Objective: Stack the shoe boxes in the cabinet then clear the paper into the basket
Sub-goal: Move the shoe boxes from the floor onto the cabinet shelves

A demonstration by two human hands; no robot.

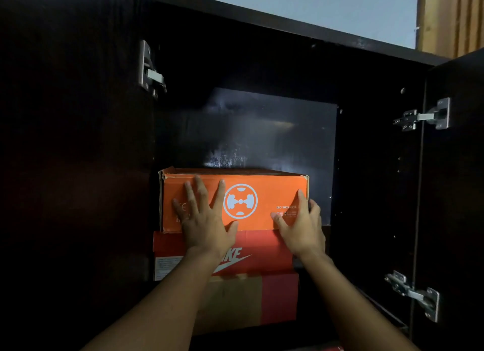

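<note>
In the open dark cabinet (372, 172), an orange shoe box (264, 190) with a white round emblem (241, 200) and the print "ISO 9001:2015" tops a stack, resting on a red Nike box (264, 245) that sits on a brown-and-red box (235, 301). The left hand (207, 227) presses flat with spread fingers on the orange box's front. The right hand (303, 230) lies open against its right front corner, thumb and forefinger on the face.

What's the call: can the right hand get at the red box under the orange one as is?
Probably yes. The right hand rests on the right end of the orange box, just above the red box, whose front is bare there; the cabinet doors stand open. Only its top is covered.
</note>
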